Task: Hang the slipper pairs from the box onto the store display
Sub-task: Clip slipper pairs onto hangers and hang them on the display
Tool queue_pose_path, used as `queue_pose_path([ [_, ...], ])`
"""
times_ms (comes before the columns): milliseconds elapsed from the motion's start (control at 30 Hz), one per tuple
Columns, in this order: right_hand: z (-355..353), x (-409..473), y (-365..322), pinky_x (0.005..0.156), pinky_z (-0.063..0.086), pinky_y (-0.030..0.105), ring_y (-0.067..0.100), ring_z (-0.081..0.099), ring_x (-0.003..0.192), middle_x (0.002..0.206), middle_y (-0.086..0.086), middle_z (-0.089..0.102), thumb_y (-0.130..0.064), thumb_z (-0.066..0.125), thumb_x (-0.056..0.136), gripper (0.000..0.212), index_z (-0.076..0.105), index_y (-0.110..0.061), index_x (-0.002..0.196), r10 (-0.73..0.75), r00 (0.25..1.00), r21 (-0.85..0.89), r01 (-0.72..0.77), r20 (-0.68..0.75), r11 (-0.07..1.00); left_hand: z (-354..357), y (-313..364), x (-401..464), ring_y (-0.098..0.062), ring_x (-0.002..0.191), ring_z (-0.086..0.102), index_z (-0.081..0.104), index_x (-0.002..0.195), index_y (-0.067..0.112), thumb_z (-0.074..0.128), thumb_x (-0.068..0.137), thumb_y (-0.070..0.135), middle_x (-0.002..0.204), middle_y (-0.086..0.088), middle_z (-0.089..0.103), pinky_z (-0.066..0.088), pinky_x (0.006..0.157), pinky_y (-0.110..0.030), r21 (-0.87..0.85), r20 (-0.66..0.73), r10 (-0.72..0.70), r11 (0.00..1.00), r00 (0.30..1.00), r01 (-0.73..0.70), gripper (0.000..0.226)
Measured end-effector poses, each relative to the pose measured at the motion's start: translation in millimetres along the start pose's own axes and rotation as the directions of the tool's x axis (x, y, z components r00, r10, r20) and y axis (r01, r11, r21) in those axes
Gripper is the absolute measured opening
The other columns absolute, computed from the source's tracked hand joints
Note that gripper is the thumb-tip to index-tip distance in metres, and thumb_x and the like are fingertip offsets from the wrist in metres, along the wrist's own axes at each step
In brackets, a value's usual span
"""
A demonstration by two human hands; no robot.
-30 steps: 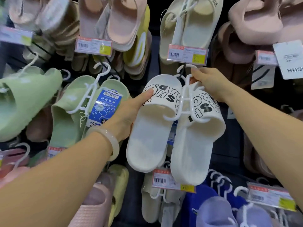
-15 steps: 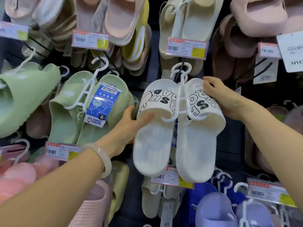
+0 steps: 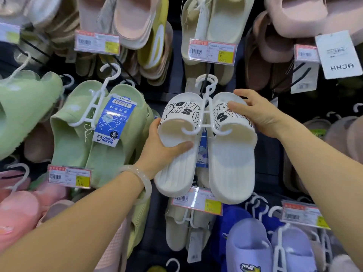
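A pair of white slippers (image 3: 231, 165) with black lettering on the straps hangs on a white plastic hanger (image 3: 205, 107) at the middle of the display. The hanger's hook sits over a black display peg (image 3: 206, 74). My left hand (image 3: 163, 148) grips the left slipper at its side, thumb across the footbed. My right hand (image 3: 257, 114) holds the strap of the right slipper, fingers over the lettering. The box is not in view.
Green slippers with a blue tag (image 3: 110, 122) hang to the left, cream pairs (image 3: 214, 20) above and below, pink ones (image 3: 306, 16) at upper right, purple ones (image 3: 249, 246) at lower right. Price tags (image 3: 212, 51) stick out on peg ends.
The white pair has settled lower on the peg. My right hand moved from the hanger's hook down onto the right slipper's strap. My left hand shifted from the strap to the slipper's side.
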State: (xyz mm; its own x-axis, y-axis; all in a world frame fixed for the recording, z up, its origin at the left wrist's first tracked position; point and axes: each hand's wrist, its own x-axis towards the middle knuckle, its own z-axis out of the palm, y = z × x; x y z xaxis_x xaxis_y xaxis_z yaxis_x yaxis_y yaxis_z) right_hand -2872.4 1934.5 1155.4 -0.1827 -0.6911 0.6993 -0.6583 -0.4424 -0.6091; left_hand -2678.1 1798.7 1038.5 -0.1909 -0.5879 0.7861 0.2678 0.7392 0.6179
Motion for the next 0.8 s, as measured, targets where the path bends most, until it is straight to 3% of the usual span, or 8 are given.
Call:
queue_pose_path([
  [100, -0.1, 4.7, 0.7, 0.095, 0.050, 0.038, 0.023, 0.063, 0.105, 0.123, 0.011, 0.057, -0.040, 0.075, 0.066, 0.071, 0.047, -0.024, 0.129, 0.007, 0.999, -0.018, -0.008, -0.039, 1.000, -0.3, 2.1, 6.9, -0.010, 0.112, 0.054, 0.036, 0.134, 0.017, 0.088, 0.056, 0.030, 0.125, 0.005, 0.054, 0.046, 0.099, -0.034, 0.025, 0.002, 0.009, 1.000, 1.000, -0.009, 0.096],
  [200, -2.3, 4.4, 0.6, 0.095, 0.050, 0.039, 0.024, 0.063, 0.105, 0.123, 0.012, 0.058, -0.044, 0.076, 0.058, 0.078, 0.049, -0.023, 0.129, 0.030, 0.999, -0.038, -0.031, -0.040, 0.999, -7.2, 6.1, 9.9, -0.007, 0.110, 0.056, 0.039, 0.132, 0.018, 0.087, 0.054, 0.036, 0.122, 0.007, 0.056, 0.048, 0.095, -0.031, 0.101, 0.043, 0.012, 0.995, 0.999, -0.016, 0.093],
  [367, -8.3, 6.9, -11.3, 0.094, 0.050, 0.035, 0.025, 0.063, 0.104, 0.120, 0.013, 0.060, -0.028, 0.075, 0.075, 0.058, 0.052, -0.021, 0.128, 0.011, 0.999, -0.111, -0.015, -0.037, 0.994, -18.1, 15.7, 9.9, -0.009, 0.111, 0.052, 0.034, 0.136, 0.020, 0.085, 0.064, 0.031, 0.119, 0.010, 0.052, 0.042, 0.093, -0.026, 0.219, 0.046, 0.069, 0.973, 0.997, -0.078, 0.089],
  [500, -12.8, 11.2, -21.9, 0.087, 0.052, 0.031, 0.025, 0.065, 0.098, 0.117, 0.013, 0.060, -0.024, 0.076, 0.074, 0.055, 0.056, -0.021, 0.126, -0.019, 0.998, -0.163, 0.010, -0.053, 0.987, -16.8, 20.9, 7.9, -0.014, 0.114, 0.052, 0.033, 0.135, 0.021, 0.084, 0.063, 0.036, 0.121, 0.007, 0.053, 0.043, 0.097, -0.033, 0.279, 0.042, 0.075, 0.957, 0.996, -0.084, 0.090],
  [633, -11.9, 5.0, -15.0, 0.078, 0.052, 0.026, 0.021, 0.060, 0.094, 0.111, 0.012, 0.060, -0.016, 0.076, 0.076, 0.053, 0.056, -0.021, 0.125, -0.069, 0.995, -0.250, 0.047, -0.078, 0.967, -14.2, 25.5, 5.2, -0.017, 0.114, 0.049, 0.031, 0.136, 0.021, 0.080, 0.067, 0.039, 0.122, 0.003, 0.052, 0.038, 0.090, -0.027, 0.363, 0.039, 0.083, 0.927, 0.996, -0.091, 0.087],
  [733, -6.4, -1.7, -2.7, 0.072, 0.052, 0.018, 0.017, 0.059, 0.093, 0.108, 0.008, 0.058, -0.013, 0.073, 0.079, 0.055, 0.053, -0.017, 0.130, -0.086, 0.989, -0.210, 0.059, -0.117, 0.976, -15.9, 26.2, 5.1, -0.021, 0.114, 0.050, 0.031, 0.136, 0.020, 0.079, 0.068, 0.040, 0.123, -0.001, 0.053, 0.038, 0.090, -0.028, 0.417, 0.042, 0.073, 0.905, 0.996, -0.084, 0.085],
  [800, -3.5, -4.6, 0.9, 0.077, 0.053, 0.022, 0.018, 0.059, 0.095, 0.108, 0.008, 0.058, -0.014, 0.070, 0.081, 0.055, 0.050, -0.015, 0.132, -0.071, 0.988, -0.178, 0.046, -0.135, 0.983, -19.4, 25.9, 7.2, -0.021, 0.115, 0.051, 0.032, 0.135, 0.020, 0.079, 0.067, 0.042, 0.123, 0.000, 0.054, 0.041, 0.093, -0.033, 0.438, 0.044, 0.068, 0.895, 0.997, -0.080, 0.085],
])
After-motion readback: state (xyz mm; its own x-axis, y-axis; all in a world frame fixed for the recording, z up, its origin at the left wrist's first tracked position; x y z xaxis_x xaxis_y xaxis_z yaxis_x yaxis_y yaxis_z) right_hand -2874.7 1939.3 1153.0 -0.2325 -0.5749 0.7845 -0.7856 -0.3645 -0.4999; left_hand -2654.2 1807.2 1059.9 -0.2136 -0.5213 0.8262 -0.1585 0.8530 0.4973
